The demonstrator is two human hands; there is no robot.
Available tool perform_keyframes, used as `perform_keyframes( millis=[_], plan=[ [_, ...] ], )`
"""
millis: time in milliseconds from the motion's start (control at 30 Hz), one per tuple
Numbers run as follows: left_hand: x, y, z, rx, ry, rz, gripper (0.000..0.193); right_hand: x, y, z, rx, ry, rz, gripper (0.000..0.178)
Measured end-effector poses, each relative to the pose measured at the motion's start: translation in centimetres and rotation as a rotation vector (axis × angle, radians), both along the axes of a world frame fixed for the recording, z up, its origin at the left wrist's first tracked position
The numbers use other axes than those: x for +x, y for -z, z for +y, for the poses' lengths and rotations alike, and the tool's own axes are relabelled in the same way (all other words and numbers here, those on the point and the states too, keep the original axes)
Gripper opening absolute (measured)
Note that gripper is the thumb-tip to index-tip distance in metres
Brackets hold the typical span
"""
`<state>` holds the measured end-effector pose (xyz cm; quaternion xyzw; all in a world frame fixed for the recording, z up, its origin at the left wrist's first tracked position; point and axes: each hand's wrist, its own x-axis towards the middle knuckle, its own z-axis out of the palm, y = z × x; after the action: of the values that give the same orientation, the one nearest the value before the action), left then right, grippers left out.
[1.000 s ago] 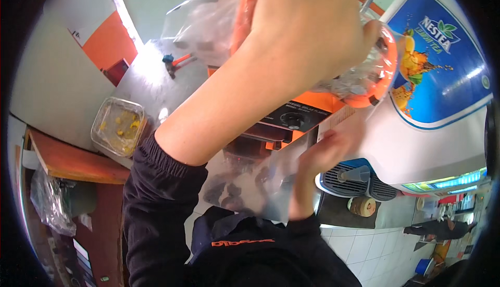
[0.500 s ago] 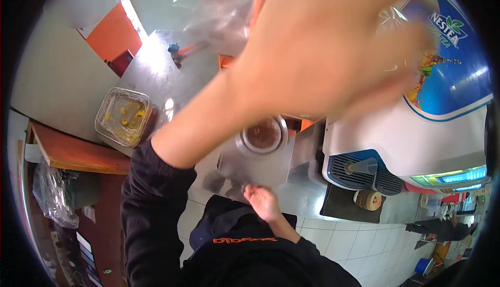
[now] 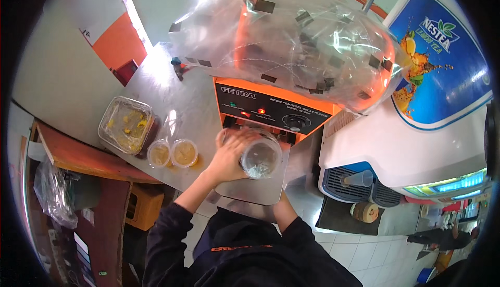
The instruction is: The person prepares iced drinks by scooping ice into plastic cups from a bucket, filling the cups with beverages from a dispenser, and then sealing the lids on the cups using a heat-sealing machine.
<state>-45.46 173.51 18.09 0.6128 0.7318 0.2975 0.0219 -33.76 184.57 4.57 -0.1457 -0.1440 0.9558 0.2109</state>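
My left hand [image 3: 232,154] is closed around the left side of a clear, round plastic cup [image 3: 262,158], its fingers curled over the far side. The cup is over a flat silver metal tray [image 3: 250,193] that juts from a cup-sealing machine [image 3: 276,110]. This machine has an orange body, a black front panel with lit lamps and a knob, and a clear plastic cover [image 3: 291,47] over its top. Below the tray's right corner my right forearm [image 3: 285,214] shows; the tray hides the hand itself.
Two lidded cups of tan liquid [image 3: 184,153] stand left on the metal counter [image 3: 156,79], beside a clear box with yellow pieces [image 3: 125,123]. At the right is a white drink dispenser [image 3: 364,151] with a cup [image 3: 359,179] on its grille. A person [image 3: 442,237] is far right.
My left hand has come down from high in front of the machine to the cup. My right hand has gone out of sight beneath the tray. The machine and the two tan cups are now uncovered to view.
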Motion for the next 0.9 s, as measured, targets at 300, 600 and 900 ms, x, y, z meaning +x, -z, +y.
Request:
perform_keyframes(
  millis=[300, 600, 900],
  plan=[
    [5.5, -2.7, -4.4, 0.444, -0.141, -0.468, 0.085, 6.5, -2.5, -5.5, -0.057, -0.363, 0.004, 0.042],
    [2.9, 5.3, -22.7, 0.646, -1.087, -0.754, 0.089, -0.8, 3.0, -4.1, 0.376, -0.229, -0.214, 0.056],
    [-4.4, 12.6, -30.6, 0.592, -1.027, -0.692, 0.086, -14.4, 2.7, -13.9, 1.497, -0.296, -0.472, 0.073]
  ],
)
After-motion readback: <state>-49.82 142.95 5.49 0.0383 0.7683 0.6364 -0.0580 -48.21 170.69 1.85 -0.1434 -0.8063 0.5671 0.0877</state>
